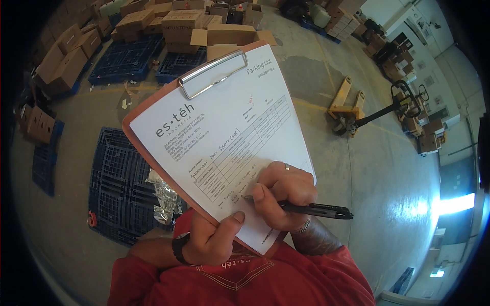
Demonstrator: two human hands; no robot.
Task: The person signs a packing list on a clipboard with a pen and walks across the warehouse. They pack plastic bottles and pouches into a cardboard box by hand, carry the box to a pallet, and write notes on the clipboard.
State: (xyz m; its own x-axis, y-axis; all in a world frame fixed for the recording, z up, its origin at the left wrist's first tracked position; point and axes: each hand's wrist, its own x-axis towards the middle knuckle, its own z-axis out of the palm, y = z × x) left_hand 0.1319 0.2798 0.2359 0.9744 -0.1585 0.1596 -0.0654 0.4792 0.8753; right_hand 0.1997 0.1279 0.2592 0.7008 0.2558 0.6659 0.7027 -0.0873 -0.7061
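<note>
A brown clipboard (133,136) with a metal clip (214,74) holds a white printed packing list (204,122), tilted in front of my red shirt. My left hand (212,239) grips the board's lower edge, its thumb on top of the paper. A black pen (316,209) lies in the closed fingers of my right hand (286,196), which rests on the lower part of the sheet. The pen's tip is at handwritten lines under the printed table. Part of the handwriting is hidden by my right hand.
Blue pallets (122,58) stand on the concrete floor at the left, some bearing cardboard boxes (181,28). Crinkled silver foil (166,196) lies at the near pallet's edge. A yellow pallet jack (347,104) stands at the right, with more boxes (429,127) along the wall.
</note>
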